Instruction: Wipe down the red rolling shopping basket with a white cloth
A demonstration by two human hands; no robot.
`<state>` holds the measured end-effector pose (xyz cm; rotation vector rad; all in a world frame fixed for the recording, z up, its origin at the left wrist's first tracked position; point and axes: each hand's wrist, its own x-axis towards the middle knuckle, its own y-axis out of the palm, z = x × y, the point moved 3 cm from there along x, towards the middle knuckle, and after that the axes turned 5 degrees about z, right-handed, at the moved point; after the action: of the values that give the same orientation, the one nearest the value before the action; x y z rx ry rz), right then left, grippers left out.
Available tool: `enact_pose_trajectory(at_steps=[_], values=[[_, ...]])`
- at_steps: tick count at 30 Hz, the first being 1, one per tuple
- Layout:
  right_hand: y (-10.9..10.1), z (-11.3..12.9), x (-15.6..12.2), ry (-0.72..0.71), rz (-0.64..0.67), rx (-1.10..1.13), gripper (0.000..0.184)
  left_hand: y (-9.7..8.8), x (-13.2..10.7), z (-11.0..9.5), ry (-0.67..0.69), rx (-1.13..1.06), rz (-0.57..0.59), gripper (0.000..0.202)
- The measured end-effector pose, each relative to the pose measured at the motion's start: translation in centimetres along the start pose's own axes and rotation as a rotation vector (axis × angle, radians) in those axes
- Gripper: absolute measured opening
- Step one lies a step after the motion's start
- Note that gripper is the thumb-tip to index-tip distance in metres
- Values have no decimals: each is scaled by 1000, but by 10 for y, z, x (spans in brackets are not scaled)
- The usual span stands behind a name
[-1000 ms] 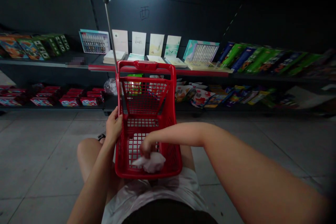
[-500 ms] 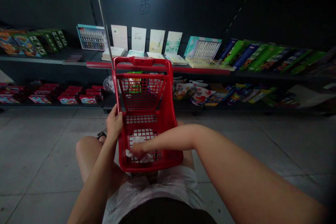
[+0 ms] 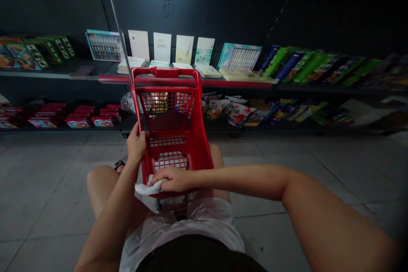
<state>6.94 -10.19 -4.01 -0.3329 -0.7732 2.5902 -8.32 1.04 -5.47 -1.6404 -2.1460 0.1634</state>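
We face a shelving unit (image 3: pixel 236 85), its red front edge running beyond the far rim of our red shopping basket (image 3: pixel 200 136). The basket stands between our knees. Our left hand (image 3: pixel 136 144) has its fingers curled closed over the basket's left edge. Our right hand (image 3: pixel 174 178) reaches across to the near-left corner, fingers bent and drawn in on a white cloth (image 3: pixel 147 189). The cloth lies beneath those fingers, bunched at the near rim, a loose end sticking out past the corner, left of the fingertips. We cannot tell how the right thumb sits.
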Motion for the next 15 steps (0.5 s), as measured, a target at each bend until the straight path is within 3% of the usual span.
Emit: enact_pose_trajectory(at_steps=[4,7,10,15], values=[[10,11,-10,-294,-163,-224,31,1,1,-5,11,18,-20,49],[19,14,-29,-380,-83,-536,29,0,0,-10,3,45,-7,50],[15,3,-62,-360,9,-736,25,-2,-1,-12,-16,104,15,52],[-8,-17,-123,-285,-31,-840,21,-2,-2,-10,-25,188,26,53]])
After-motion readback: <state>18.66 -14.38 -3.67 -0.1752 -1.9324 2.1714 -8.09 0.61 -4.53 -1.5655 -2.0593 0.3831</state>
